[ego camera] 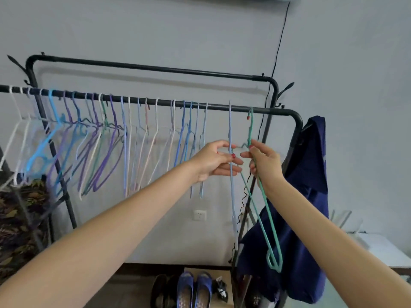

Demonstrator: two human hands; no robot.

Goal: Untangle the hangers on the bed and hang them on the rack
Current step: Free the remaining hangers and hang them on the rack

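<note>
The right hand [265, 162] pinches the neck of a green hanger [262, 196] in its fingers, the hook already over the rack [222, 106] rail. The left hand [214, 161] curls its fingers around a pale blue hanger [231, 185] just beside it, seemingly steadying it. The hanging step is nearly done; next both hands need to let go gently.

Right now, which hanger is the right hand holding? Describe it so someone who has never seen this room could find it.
Find the black clothes rack against the grey wall and follow its front rail to the right end, beside the dark blue garment. The last hanger there is the teal hanger, gripped near its neck by the right hand. Unlike its pale blue neighbour, it is green-teal with a red-tipped hook.
</note>
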